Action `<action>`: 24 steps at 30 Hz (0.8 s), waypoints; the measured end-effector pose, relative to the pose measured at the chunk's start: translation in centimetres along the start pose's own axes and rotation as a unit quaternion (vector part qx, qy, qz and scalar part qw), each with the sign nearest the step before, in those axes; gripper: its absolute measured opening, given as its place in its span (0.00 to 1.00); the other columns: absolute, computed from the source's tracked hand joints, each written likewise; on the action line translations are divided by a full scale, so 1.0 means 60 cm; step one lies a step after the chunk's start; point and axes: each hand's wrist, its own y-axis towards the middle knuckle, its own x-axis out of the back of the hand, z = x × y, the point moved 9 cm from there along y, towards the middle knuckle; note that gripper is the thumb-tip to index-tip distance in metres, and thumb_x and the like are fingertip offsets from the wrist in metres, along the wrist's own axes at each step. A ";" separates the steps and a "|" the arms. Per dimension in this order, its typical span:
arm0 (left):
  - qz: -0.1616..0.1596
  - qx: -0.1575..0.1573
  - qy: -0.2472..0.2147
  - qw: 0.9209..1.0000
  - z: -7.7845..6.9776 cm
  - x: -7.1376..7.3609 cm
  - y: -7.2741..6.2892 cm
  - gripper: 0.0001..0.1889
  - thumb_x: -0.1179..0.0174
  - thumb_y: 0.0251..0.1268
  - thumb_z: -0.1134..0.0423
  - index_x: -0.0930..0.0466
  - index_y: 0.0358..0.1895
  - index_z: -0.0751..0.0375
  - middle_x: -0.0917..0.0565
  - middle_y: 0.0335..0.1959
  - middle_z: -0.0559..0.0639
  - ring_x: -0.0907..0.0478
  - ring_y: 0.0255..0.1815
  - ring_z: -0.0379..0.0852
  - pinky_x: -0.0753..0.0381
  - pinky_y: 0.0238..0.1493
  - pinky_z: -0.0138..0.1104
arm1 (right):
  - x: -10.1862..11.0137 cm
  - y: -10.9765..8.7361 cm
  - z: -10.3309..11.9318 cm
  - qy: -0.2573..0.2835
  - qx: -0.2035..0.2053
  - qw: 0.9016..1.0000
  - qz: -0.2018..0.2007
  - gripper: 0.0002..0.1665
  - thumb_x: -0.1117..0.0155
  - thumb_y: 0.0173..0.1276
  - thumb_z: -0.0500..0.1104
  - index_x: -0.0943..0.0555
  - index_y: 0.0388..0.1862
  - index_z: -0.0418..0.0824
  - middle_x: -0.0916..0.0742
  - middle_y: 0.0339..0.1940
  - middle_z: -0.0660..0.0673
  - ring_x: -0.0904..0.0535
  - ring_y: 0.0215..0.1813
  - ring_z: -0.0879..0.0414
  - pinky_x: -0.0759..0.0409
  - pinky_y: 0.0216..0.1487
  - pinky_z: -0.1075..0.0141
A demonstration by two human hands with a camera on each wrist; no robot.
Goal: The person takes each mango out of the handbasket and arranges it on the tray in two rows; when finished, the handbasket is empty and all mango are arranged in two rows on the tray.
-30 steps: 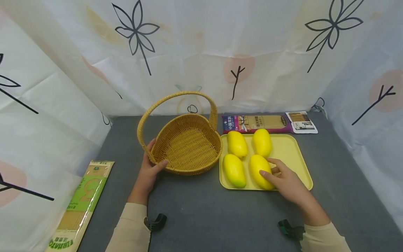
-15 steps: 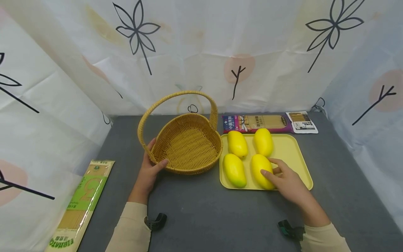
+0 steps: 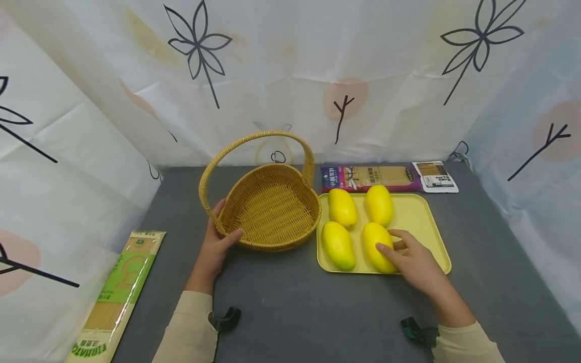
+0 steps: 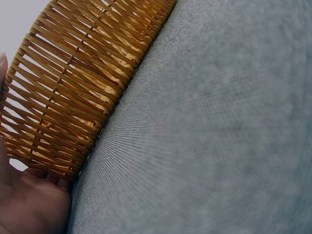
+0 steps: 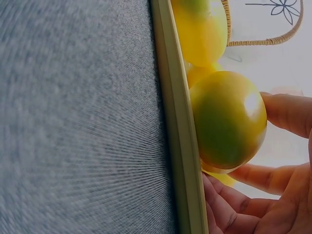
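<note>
A wicker basket point(image 3: 277, 209) with a tall arched handle stands at the centre-left of the table. My left hand point(image 3: 217, 247) grips its near left side, thumb over the rim; in the left wrist view the fingers point(image 4: 41, 175) reach beneath the woven wall. To the right, a yellow tray point(image 3: 417, 222) bears several yellow mangoes, two of them in the far row point(image 3: 342, 207). My right hand point(image 3: 413, 259) holds the near right mango point(image 3: 378, 248), thumb on one side and fingers on the other. That mango point(image 5: 229, 119) still lies on the tray, its end greenish in the right wrist view.
Behind the tray lie a purple noodle packet point(image 3: 372, 178) and a small white pouch point(image 3: 434, 176). A green-labelled noodle packet point(image 3: 120, 287) lies along the table's left edge. Patterned white curtains point(image 3: 290, 75) enclose the back and sides.
Between the first frame and the second, the near right mango shifts slightly to the right under my right hand. Since then both hands and the basket look still.
</note>
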 end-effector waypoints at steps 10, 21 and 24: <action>0.002 0.002 0.001 1.000 0.001 -0.001 0.001 0.49 0.38 0.76 0.78 0.52 0.91 0.45 0.45 0.87 0.52 0.41 0.82 0.59 0.32 0.70 0.33 | 0.001 -0.001 -0.007 0.013 -0.014 1.000 0.003 0.53 0.41 0.83 0.69 0.38 0.84 0.30 0.20 0.66 0.23 0.21 0.63 0.30 0.19 0.57 0.39; 0.005 0.001 -0.002 1.000 0.007 0.000 0.001 0.49 0.37 0.76 0.77 0.52 0.91 0.44 0.44 0.87 0.53 0.41 0.82 0.60 0.32 0.70 0.33 | 0.003 0.000 -0.010 0.016 -0.004 1.000 0.001 0.52 0.43 0.84 0.68 0.39 0.84 0.30 0.21 0.68 0.23 0.21 0.65 0.28 0.20 0.58 0.37; 0.000 0.001 0.001 1.000 0.009 0.002 0.000 0.49 0.37 0.76 0.78 0.51 0.91 0.44 0.44 0.87 0.53 0.41 0.81 0.60 0.32 0.69 0.33 | 0.006 0.000 -0.007 0.014 0.004 1.000 -0.004 0.52 0.43 0.84 0.68 0.40 0.85 0.29 0.21 0.68 0.23 0.21 0.64 0.28 0.20 0.58 0.36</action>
